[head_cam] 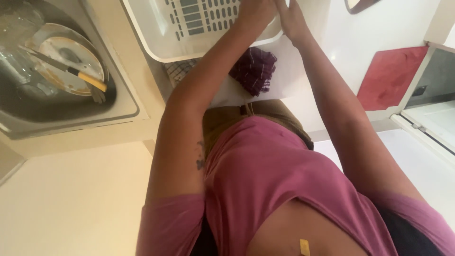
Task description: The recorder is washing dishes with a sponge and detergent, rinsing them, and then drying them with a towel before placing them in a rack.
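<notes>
My left hand [256, 14] and right hand [291, 19] rest on the white slotted plastic dish rack [189, 28] at 12 o'clock; whether either grips it, I cannot tell. Risk, in my judgement: the rack overhangs the counter edge and may tip. The purple checked cloth [253, 71] lies below it.

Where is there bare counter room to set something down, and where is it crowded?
Free: white counter between the red cutting board and the purple checked cloth. Crowded: steel sink full of dirty plates and a yellow-handled knife; both hands, left and right, on the white plastic basket.
</notes>
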